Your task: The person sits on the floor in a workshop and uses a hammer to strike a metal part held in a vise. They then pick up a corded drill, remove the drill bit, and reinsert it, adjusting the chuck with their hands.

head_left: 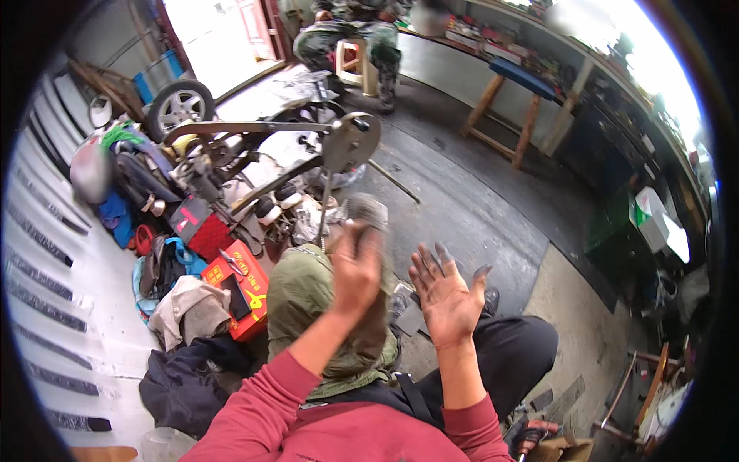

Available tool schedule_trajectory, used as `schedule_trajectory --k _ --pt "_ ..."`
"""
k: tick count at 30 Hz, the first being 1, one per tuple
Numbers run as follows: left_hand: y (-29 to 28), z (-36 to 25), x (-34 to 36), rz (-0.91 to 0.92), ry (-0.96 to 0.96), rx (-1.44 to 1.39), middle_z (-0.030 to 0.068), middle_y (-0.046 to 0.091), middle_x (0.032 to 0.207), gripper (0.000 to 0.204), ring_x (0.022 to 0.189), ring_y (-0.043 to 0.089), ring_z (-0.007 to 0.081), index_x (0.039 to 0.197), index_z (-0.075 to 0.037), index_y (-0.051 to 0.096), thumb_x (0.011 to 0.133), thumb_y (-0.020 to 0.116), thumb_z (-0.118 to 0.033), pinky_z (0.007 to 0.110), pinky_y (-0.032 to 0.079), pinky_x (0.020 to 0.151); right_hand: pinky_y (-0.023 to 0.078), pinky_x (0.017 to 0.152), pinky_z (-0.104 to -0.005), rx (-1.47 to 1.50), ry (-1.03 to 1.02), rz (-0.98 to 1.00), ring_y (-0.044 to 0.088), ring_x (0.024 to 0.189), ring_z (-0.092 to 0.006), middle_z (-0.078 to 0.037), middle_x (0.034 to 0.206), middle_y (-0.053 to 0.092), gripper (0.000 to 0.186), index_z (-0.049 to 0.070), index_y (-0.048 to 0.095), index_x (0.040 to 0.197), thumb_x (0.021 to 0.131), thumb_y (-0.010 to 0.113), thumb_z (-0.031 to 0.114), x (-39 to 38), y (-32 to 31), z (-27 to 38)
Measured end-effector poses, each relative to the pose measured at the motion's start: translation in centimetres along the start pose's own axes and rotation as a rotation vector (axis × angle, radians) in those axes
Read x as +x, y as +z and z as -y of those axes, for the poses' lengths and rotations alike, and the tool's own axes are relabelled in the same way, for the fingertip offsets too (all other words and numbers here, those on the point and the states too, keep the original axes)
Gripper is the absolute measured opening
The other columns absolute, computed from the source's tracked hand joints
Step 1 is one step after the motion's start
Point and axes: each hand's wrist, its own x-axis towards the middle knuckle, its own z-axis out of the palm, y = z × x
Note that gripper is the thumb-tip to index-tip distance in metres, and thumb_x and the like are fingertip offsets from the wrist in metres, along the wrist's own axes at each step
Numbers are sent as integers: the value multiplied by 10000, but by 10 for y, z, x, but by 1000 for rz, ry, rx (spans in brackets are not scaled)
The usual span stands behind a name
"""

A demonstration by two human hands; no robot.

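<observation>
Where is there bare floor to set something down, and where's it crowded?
Bare grey flooring lies between the right hand and blue-topped stool; beige floor beyond the right knee also has room. Crowded: left side, with orange box, clothes, car wheel.

Cluttered workshop: power drill (539, 428), wheel (180, 108)

Left hand (354, 269) is showing blurred over the olive cloth (300, 296) covering the left leg; dark patch at its fingertips is too smeared to identify. Right hand (449, 304) is hovering palm-up, fingers spread, tips blackened. Metal frame with round disc (352, 143) is standing ahead. Red-orange box (254, 289) is sitting at left, dark flat rectangle (237, 299) resting on it. Car wheel (181, 108) is standing near the doorway (219, 42). Another person (385, 58) is sitting up top; blue-topped stool (523, 78) is standing upper right.
</observation>
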Motion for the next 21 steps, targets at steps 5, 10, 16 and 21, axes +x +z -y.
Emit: schedule_trajectory --k 5,10,16,21 --pt "42 -34 -35 327 195 241 160 652 990 242 893 671 428 1098 -116 635 892 726 -202 493 545 733 399 1151 -408 -228 -116 -27 538 1335 -271 -133 1481 544 837 11 440 1506 1044 321 699 -6 4 -27" --pt "42 -25 -11 231 173 273 163 679 983 226 874 686 411 1098 -100 647 935 721 -238 455 539 720 277 1231 -409 -471 -140 63 409 1473 -274 -131 1604 425 875 2 342 1585 1047 329 692 -26 10 -20" --pt "5 -20 5 139 70 28 161 712 907 231 828 696 237 1061 -29 656 946 734 -213 368 521 744 408 1121 -437 -1187 -210 147 525 1381 -284 -156 1521 529 778 -29 475 1507 1051 467 601 -43 -7 -3" --pt "10 -29 -49 391 237 129 166 568 906 234 825 616 438 1043 -95 643 923 730 -276 495 493 686 361 1177 -412 -894 -1 -4 436 1447 -251 -141 1595 423 872 -2 323 1590 1039 413 668 -41 -21 -10"
